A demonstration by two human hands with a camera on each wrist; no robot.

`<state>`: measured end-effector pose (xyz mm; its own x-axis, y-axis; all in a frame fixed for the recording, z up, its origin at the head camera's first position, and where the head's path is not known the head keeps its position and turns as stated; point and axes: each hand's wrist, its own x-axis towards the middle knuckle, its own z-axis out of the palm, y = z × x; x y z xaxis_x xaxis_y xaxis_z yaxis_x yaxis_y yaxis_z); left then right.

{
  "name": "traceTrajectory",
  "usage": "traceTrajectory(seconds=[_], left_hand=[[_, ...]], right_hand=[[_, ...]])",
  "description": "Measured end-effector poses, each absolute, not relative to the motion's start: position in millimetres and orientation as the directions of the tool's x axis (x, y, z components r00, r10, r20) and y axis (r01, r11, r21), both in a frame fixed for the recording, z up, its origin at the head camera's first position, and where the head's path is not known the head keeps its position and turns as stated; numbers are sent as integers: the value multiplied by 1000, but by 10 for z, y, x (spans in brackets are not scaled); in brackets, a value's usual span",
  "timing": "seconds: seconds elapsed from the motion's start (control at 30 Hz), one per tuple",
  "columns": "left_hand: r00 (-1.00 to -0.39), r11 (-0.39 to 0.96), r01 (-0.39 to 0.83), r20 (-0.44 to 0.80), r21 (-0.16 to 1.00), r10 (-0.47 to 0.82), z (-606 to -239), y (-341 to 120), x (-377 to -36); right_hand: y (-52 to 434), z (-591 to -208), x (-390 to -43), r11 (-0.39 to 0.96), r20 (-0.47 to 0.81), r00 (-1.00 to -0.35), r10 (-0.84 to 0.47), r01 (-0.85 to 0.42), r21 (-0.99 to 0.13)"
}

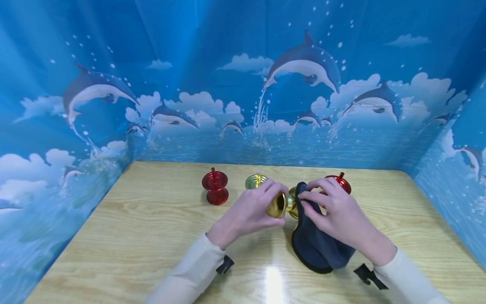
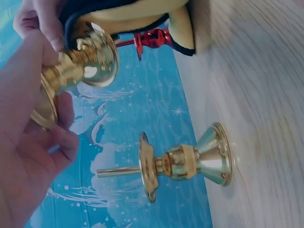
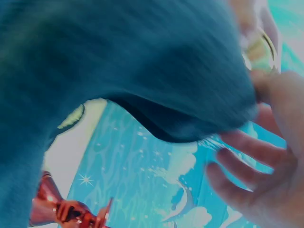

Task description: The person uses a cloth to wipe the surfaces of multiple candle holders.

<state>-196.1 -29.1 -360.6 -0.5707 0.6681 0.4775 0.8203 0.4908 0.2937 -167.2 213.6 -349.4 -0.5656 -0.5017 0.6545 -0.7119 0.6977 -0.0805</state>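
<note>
My left hand [image 1: 265,202] grips a shiny gold candle holder [image 1: 280,204] tipped on its side above the table; in the left wrist view its stem and cup [image 2: 80,61] stick out of my fingers. My right hand [image 1: 322,202] holds a dark blue cloth [image 1: 315,242] and presses its top edge against the holder's far end. The cloth hangs down to the wooden table [image 1: 152,228] and fills most of the right wrist view [image 3: 118,61], where a bit of the gold holder [image 3: 259,50] shows at the top right.
A red candle holder [image 1: 215,186] stands upright to the left. A second gold one [image 1: 256,180] [image 2: 185,161] stands just behind my left hand. Another red one [image 1: 339,181] [image 3: 57,206] stands behind my right hand. Blue dolphin-print walls enclose the table on three sides.
</note>
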Motion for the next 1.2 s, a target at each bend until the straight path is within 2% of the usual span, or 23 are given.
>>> traceTrajectory(seconds=[0.13,0.23,0.4,0.53,0.7,0.83,0.97,1.1,1.2], left_hand=[[-474,436,879,473,194,743,-3604,-307,-1965],[-419,405,904,483,139,769,-3612,-307,-1970],[-399,388,912,490,129,775,-3604,-307,-1980],[-469,422,882,474,209,745,-3607,-333,-2001],[-600,428,798,485,425,636,-3665,-385,-2030],[-692,326,702,501,633,519,-3694,-386,-2046],[-778,210,556,414,804,473,-3687,-381,-2026],[-811,67,401,320,914,490,-3674,-378,-2005],[-822,-43,313,293,949,488,-3672,-370,-1995]], right_hand=[[2207,-3424,-1706,660,583,-621,-524,-729,-184],[2245,-3386,-1748,618,544,-639,-543,-743,-256],[2287,-3346,-1790,584,493,-689,-532,-719,-376],[2323,-3332,-1806,598,498,-721,-482,-686,-414],[2431,-3335,-1804,619,536,-753,-381,-639,-458],[2515,-3330,-1770,613,534,-793,-293,-584,-532],[2572,-3315,-1752,583,513,-824,-241,-545,-602],[2656,-3303,-1783,547,450,-878,-162,-460,-700],[2745,-3338,-1835,388,387,-917,-97,-393,-834]])
